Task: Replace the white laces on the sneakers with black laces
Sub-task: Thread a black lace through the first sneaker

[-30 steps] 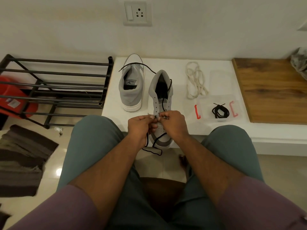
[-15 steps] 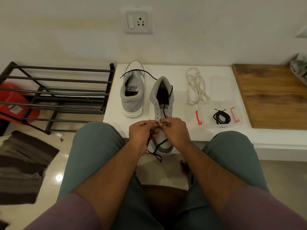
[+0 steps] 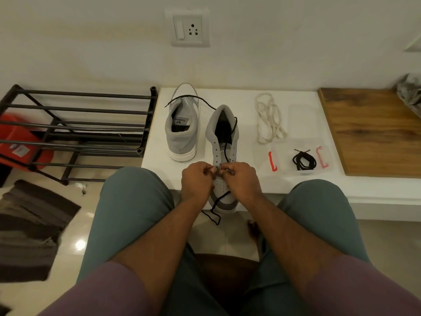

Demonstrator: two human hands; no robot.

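Two grey sneakers stand on a white ledge (image 3: 239, 96). The right sneaker (image 3: 224, 137) points its toe at me and overhangs the ledge's front edge. A black lace (image 3: 227, 142) runs from its collar down over the tongue, and another stretch hangs off the toe. My left hand (image 3: 197, 181) and my right hand (image 3: 242, 180) meet over the lower eyelets, each pinching the lace there. The left sneaker (image 3: 181, 131) stands beside it, heel toward me, with a black lace draped over its top. The white laces (image 3: 270, 119) lie loose to the right.
A clear plastic box (image 3: 282, 159) with orange clips holds a coiled black lace (image 3: 304, 160). A wooden board (image 3: 373, 131) lies at the right. A black metal shoe rack (image 3: 77, 128) stands on the left, a red object behind it. A dark striped mat (image 3: 29, 226) covers the floor.
Both hands stay at the lower eyelets, working the black lace. The view has tilted, so the sneakers and ledge sit lower in the frame.
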